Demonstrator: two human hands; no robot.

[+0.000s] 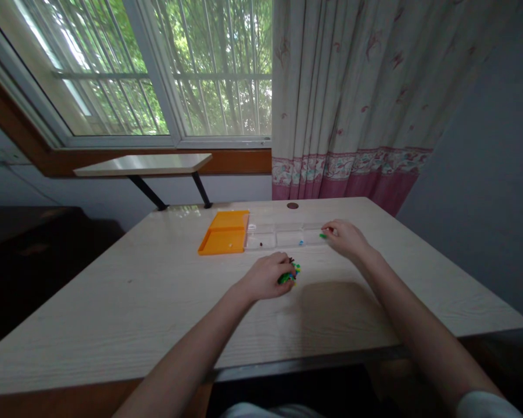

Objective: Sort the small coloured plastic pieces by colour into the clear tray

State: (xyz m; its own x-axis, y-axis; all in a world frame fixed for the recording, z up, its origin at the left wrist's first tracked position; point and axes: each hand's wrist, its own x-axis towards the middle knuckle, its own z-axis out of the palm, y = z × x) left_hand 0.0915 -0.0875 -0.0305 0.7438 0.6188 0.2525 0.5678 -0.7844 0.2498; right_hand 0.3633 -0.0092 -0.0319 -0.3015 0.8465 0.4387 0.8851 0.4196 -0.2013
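Note:
My left hand [272, 276] is curled around a bunch of small plastic pieces [293, 273] in green, blue, yellow and dark brown, just above the table. Some of them stick out past the fingertips. Over the right end of a clear compartment tray [275, 234], my right hand [342, 235] has its thumb and fingers pinched together. A small green piece [323, 235] shows right by those fingertips; whether they grip it is unclear. Inside the tray, a dark brown piece [261, 244] lies in the left front compartment and a blue piece [301, 242] in the middle one.
An orange lid [225, 233] lies open at the tray's left side. The pale wooden table [157, 313] reaches back to a round dark cable-hole cover [292, 205]. A raised shelf [146, 165] on black legs stands at the back left, under the window. A curtain [331, 104] hangs behind.

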